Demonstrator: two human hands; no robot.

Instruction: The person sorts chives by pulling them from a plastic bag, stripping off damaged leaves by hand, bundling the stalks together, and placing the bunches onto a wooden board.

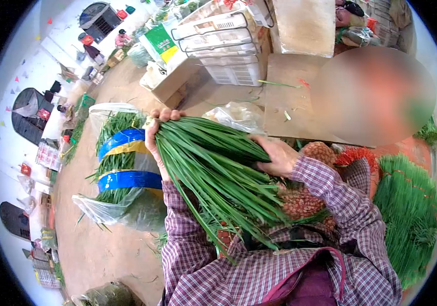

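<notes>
A big bunch of garlic chives [213, 158], long flat green leaves, lies across my lap and slants up to the left. My left hand [162, 125] is closed around its pale root end, fingers curled over the top. Along the bunch's right side my right hand [278, 157] grips the leaves, with its fingertips partly hidden among them. The loose leaf tips fan out towards my plaid jacket. Just left of my left hand stands a packed bundle of greens [116, 162], wrapped in clear plastic with blue and yellow bands.
A low board table [292, 109] lies ahead, with a crumpled plastic bag [236, 116] and stacked white crates [228, 48]. Beside them is a cardboard box [170, 84]. To my right lies a pile of red-tied green stalks [404, 217]. A person [122, 38] sits far back.
</notes>
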